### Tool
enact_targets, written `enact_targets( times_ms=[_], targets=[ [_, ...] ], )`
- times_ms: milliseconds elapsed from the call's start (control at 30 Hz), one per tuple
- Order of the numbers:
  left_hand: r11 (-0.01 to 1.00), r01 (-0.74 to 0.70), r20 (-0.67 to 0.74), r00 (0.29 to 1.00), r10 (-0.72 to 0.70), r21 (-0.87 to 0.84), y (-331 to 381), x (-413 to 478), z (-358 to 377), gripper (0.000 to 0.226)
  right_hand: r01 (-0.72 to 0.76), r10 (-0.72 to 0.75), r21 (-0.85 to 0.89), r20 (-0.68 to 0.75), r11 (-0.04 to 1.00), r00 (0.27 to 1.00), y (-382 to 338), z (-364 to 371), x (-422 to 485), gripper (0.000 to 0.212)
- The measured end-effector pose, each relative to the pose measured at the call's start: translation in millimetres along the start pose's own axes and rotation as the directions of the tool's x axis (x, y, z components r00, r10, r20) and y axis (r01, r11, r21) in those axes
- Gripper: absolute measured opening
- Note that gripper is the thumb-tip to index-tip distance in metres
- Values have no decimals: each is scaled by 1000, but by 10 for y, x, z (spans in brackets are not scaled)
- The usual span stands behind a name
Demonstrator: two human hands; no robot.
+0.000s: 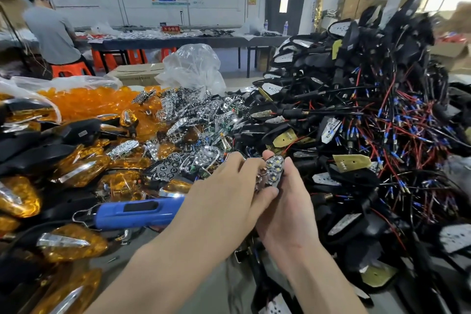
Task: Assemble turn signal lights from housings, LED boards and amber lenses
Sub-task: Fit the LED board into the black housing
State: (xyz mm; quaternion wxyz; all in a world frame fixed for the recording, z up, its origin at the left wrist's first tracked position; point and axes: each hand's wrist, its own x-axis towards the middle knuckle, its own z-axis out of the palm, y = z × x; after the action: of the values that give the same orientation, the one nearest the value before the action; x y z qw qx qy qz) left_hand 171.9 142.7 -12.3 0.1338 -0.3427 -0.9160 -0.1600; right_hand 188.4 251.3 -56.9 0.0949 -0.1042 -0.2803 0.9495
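- The LED board [273,170], a chrome piece with round white lamp cells, sits upright between both hands at the middle of the view, above the cluttered table [142,242].
- Right hand [289,214]: palm toward the camera, fingers [290,168] curled behind and beside the board, thumb tip showing above it; they grip the board.
- Left hand [224,201]: back toward the camera, its fingers closed against the board's left edge, thumb under the lower end.
- Just left of the hands lies a heap of chrome reflectors [193,120].
- A blue tool [137,211] lies on the table near the left forearm.
- Amber lenses [89,102] fill a clear bag further left; finished amber lights [76,242] lie nearer.
- Right: a tall pile of black housings [369,99] with red and blue wires.
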Motion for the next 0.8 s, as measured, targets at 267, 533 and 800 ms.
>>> enact_targets(
  times_ms=[267,533,800],
  targets=[
    [960,157,21,987,-157,-233,37,113,72,32,25,-25,-14,29,1000,999,27,-22,26,36],
    [969,55,10,998,-55,-240,68,65,100,30,21,-20,-105,10,994,1000,19,-36,1,44],
    [963,1,-6,1000,-3,-268,22,113,88,31,24,-18,-112,52,993,998,1,-18,-41,55]
  ],
)
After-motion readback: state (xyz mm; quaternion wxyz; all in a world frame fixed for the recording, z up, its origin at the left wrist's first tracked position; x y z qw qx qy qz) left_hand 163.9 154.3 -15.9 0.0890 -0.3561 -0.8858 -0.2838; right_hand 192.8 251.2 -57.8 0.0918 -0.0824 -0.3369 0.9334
